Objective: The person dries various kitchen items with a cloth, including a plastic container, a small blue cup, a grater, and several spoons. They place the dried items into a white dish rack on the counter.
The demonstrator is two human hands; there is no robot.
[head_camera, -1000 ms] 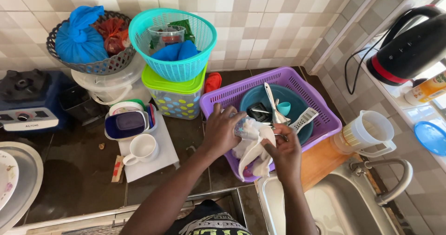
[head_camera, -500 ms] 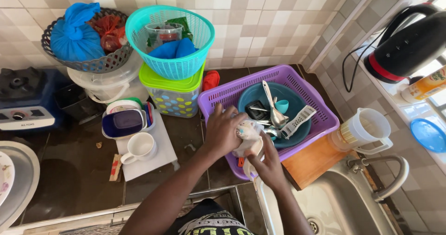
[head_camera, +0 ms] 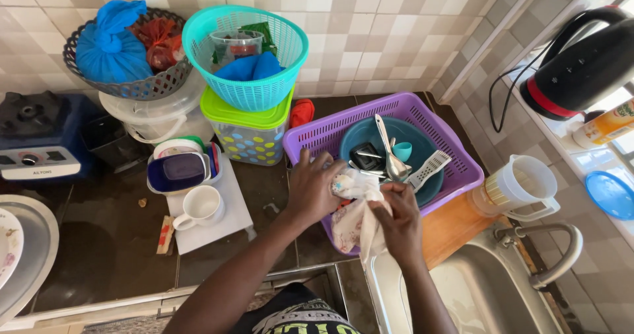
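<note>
White patterned cloth, soft, light and limp, hangs bunched at the front rim of the purple basket. My left hand cups its upper bunch, fingers curled; my right hand pinches a fold beside it, a firm enough hold.

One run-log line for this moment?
left hand: holds cloth | right hand: holds cloth | place: over purple basket

Crumpled white patterned cloth — bunched, drooping over the purple basket's front edge

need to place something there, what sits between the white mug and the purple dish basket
In the head view, only bare dark countertop separates the white mug from the purple dish basket; the left hand reaches across its near end.
</note>
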